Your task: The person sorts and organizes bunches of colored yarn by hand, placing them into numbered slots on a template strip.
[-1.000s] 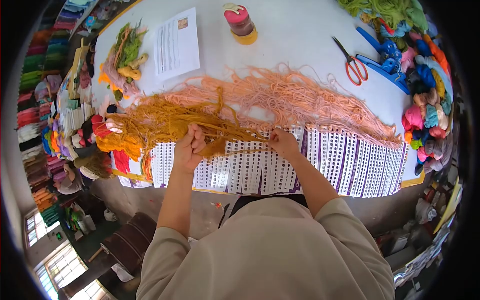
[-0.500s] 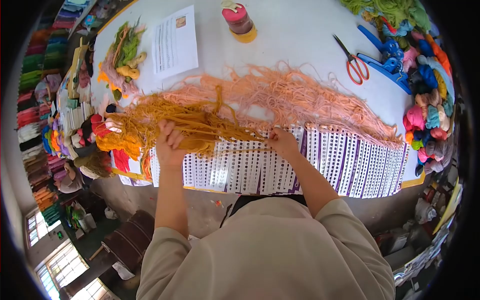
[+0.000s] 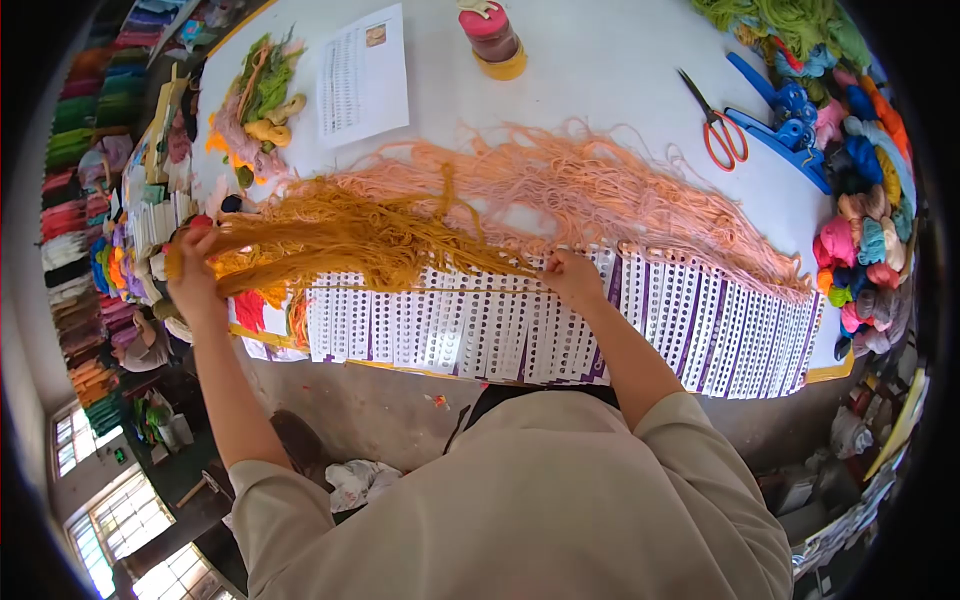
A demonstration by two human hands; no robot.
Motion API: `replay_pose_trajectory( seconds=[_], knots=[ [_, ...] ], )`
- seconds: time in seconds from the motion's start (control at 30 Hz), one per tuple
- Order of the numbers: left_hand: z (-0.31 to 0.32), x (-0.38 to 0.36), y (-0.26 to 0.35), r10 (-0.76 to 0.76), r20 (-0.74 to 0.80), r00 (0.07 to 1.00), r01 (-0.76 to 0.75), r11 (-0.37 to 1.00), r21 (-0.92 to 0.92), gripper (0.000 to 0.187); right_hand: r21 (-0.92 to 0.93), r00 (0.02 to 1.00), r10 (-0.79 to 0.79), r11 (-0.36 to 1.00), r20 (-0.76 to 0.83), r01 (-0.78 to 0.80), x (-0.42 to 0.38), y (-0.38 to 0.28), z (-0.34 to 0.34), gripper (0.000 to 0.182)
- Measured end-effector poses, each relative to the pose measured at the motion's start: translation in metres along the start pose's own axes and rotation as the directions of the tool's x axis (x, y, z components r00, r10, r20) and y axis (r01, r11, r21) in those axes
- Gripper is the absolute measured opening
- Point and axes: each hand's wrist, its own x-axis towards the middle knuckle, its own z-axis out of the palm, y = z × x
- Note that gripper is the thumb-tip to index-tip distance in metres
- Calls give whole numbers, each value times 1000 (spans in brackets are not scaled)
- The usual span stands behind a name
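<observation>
A bundle of mustard-yellow yarn (image 3: 390,235) stretches between my two hands across the table. My left hand (image 3: 197,270) is closed around its loose strands at the left, out past the rows of cards. Farther right, my right hand (image 3: 572,280) pinches the narrow end of the same yarn. A few strands run straight and taut between the hands, above white punched cards (image 3: 480,335) with purple edges. Behind the mustard bundle lies a long spread of peach-pink yarn (image 3: 620,190), partly covering the cards' upper ends.
Red-handled scissors (image 3: 722,140) and a blue clamp-like tool (image 3: 775,120) lie at the back right, beside piled colourful skeins (image 3: 860,235). A printed sheet (image 3: 363,75), a pink-lidded jar (image 3: 492,42) and a small green-and-pink yarn bunch (image 3: 255,110) are at the back.
My left hand has swung left, drawing the mustard yarn out into a longer stretch. My right hand keeps its pinch at nearly the same place.
</observation>
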Motion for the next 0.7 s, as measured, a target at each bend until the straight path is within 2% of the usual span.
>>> replay_pose_trajectory(
  seconds=[0.03,0.07,0.17,0.23,0.27,0.33,0.37,0.4,0.43,0.47,0.53,0.57,0.6,0.63,0.67,0.7],
  knots=[
    [-24,14,-12,-85,-59,995,85,996,9,23,3,1000,8,1000,-3,-8,-1,-1,0,24],
    [-33,10,-5,37,-122,992,-47,996,-74,24,5,1000,16,1000,-7,-16,-1,-1,0,24],
    [-90,12,4,26,-223,974,-40,997,-59,23,-23,1000,17,1000,-22,-17,-1,-3,1,24],
    [-131,11,13,-6,-297,955,25,998,62,24,-23,999,-19,1000,-49,18,-1,-1,3,23],
    [-150,9,16,7,-316,949,-23,999,-49,25,-23,996,-52,998,-73,50,-1,1,4,23],
    [-191,-4,35,-63,25,998,68,880,-471,26,-40,991,-76,997,-108,72,1,4,8,23],
    [-193,-13,50,-91,116,989,144,778,-612,28,-56,990,-74,996,-123,67,1,2,9,23],
    [-191,-24,61,-76,275,958,262,615,-744,29,-83,991,-55,996,-120,45,-1,0,9,23],
    [-180,-41,74,-22,420,907,389,424,-818,30,-127,988,-38,992,-147,19,-3,-4,11,23],
    [-163,-63,85,58,531,846,495,289,-820,33,-172,984,-24,985,-175,-7,-6,-9,12,24],
    [-112,-111,101,188,680,709,667,138,-733,32,-235,985,11,971,-173,-52,-10,-17,17,27],
    [-85,-137,98,17,597,802,543,394,-741,31,-252,982,8,966,-189,-57,-15,-19,21,29],
    [-57,-162,95,-154,487,860,463,636,-617,30,-192,978,-62,981,-197,24,-24,-23,26,33],
    [-29,-178,99,-134,603,787,508,695,-509,28,-193,898,-288,953,-334,234,-26,-18,41,33],
    [0,-195,104,-112,707,699,520,758,-394,27,-226,746,-485,874,-456,430,-26,-13,54,34],
    [19,-205,92,-89,746,660,553,729,-403,30,55,884,-300,938,-359,341,-62,-56,44,30]
  ],
)
